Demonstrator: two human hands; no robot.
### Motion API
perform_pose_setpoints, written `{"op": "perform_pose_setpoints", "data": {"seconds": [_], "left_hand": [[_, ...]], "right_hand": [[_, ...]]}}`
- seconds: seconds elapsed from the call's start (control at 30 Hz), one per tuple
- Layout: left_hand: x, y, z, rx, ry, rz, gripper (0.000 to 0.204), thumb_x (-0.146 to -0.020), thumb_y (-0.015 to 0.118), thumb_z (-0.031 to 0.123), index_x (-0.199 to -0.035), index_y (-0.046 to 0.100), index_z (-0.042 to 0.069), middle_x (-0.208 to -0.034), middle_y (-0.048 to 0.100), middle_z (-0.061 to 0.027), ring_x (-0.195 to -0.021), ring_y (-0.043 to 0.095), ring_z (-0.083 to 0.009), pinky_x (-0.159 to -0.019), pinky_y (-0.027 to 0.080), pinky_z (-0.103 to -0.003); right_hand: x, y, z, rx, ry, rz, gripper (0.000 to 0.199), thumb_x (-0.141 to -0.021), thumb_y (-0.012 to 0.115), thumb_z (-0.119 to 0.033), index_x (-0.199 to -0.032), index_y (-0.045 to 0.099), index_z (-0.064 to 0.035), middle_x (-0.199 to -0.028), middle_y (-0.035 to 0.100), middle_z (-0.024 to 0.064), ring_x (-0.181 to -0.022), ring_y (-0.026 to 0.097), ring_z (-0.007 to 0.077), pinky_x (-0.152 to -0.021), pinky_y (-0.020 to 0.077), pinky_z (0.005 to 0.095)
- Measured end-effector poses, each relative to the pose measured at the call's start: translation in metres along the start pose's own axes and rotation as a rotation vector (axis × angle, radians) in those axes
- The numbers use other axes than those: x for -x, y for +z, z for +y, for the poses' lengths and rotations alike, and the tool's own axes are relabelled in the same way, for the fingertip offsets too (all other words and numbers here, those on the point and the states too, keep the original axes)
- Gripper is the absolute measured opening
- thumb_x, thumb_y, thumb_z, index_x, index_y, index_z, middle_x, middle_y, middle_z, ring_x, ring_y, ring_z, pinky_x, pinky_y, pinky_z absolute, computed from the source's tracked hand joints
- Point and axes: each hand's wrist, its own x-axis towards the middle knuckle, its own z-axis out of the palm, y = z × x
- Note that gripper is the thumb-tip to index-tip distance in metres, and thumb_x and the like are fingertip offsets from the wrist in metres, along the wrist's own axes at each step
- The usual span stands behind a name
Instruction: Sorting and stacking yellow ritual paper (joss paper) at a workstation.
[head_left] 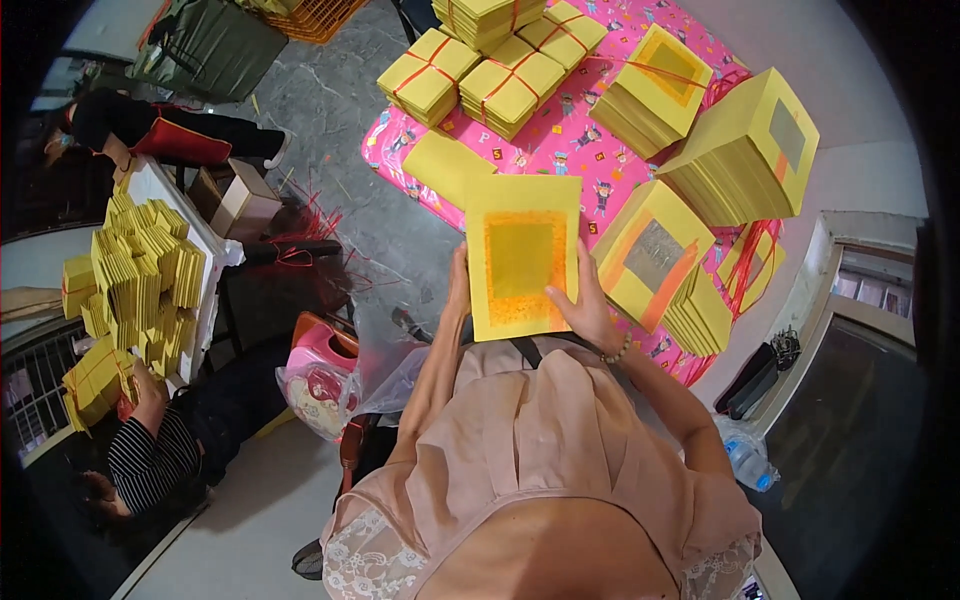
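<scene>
Upright in front of my chest is a yellow joss paper piece [525, 255] with an orange square and a gold-toned middle. My left hand [459, 283] grips its left edge, fingers mostly hidden behind it. On the lower right edge, my right hand [590, 312] holds it with the thumb on the front. Beyond it, a plain yellow sheet [448, 166] lies on the pink patterned table cover [548, 148]. String-tied yellow bundles [428, 72] are piled at the far side. Tall joss paper stacks [650, 255] with silver or orange squares stand at the right.
Red strings [742, 275] lie among the right stacks; more red strings [305, 228] are by the floor. At left, two other people work beside a white table [215, 285] heaped with yellow bundles. A pink bag [322, 375] sits near my left side, a water bottle [748, 462] at my right.
</scene>
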Motion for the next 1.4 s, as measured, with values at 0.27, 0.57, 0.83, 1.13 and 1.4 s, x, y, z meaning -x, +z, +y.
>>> {"op": "perform_pose_setpoints", "data": {"seconds": [0.27, 0.57, 0.83, 1.13, 1.4], "left_hand": [[-0.002, 0.017, 0.009, 0.408, 0.111, 0.039, 0.062, -0.102, 0.036, 0.055, -0.135, 0.05, 0.004, -0.129, 0.057, -0.0142, -0.114, 0.057, -0.027, -0.095, 0.049, -0.042], [-0.024, 0.085, 0.011, 0.844, 0.231, 0.055, 0.067, -0.101, 0.035, 0.057, -0.142, 0.045, 0.005, -0.138, 0.054, -0.0144, -0.122, 0.056, -0.0298, -0.101, 0.048, -0.044], [-0.038, 0.115, -0.006, 0.741, 0.0, 0.289, 0.068, -0.096, 0.038, 0.063, -0.14, 0.049, 0.012, -0.134, 0.057, -0.0093, -0.119, 0.058, -0.0284, -0.102, 0.048, -0.045], [-0.002, -0.018, 0.042, 0.066, -0.104, 0.516, 0.051, -0.095, 0.052, 0.055, -0.12, 0.062, 0.012, -0.093, 0.064, -0.0017, -0.071, 0.054, -0.0124, -0.067, 0.046, -0.03], [-0.086, -0.051, 0.139, -0.139, 0.045, 0.409, 0.038, -0.101, 0.046, 0.031, -0.122, 0.062, 0.004, -0.101, 0.066, -0.0054, -0.088, 0.062, -0.0131, -0.078, 0.049, -0.027]], "right_hand": [[-0.1, 0.005, -0.003, -0.047, -0.205, -0.3, 0.09, -0.086, 0.071, -0.023, -0.154, 0.018, 0.0026, -0.152, 0.032, 0.0278, -0.144, 0.028, 0.039, -0.118, 0.0252, 0.0442], [-0.214, -0.03, -0.019, 0.144, -0.187, -0.762, 0.092, -0.081, 0.074, -0.025, -0.154, 0.024, -0.0009, -0.15, 0.039, 0.0236, -0.141, 0.035, 0.0356, -0.118, 0.0282, 0.0417], [-0.183, -0.078, 0.013, 0.296, -0.228, -0.543, 0.086, -0.08, 0.073, -0.02, -0.153, 0.03, -0.004, -0.149, 0.04, 0.0235, -0.14, 0.037, 0.0368, -0.118, 0.0287, 0.0423], [0.009, 0.0, -0.014, -0.556, 0.273, 0.45, 0.055, -0.098, 0.057, -0.009, -0.148, 0.035, 0.0009, -0.145, 0.044, 0.0176, -0.138, 0.042, 0.0274, -0.114, 0.0345, 0.0387], [0.021, 0.063, 0.038, -1.639, 1.106, 0.129, 0.057, -0.102, 0.049, -0.023, -0.151, 0.03, 0.0003, -0.152, 0.038, 0.0213, -0.141, 0.037, 0.0388, -0.117, 0.0326, 0.0491]]}}
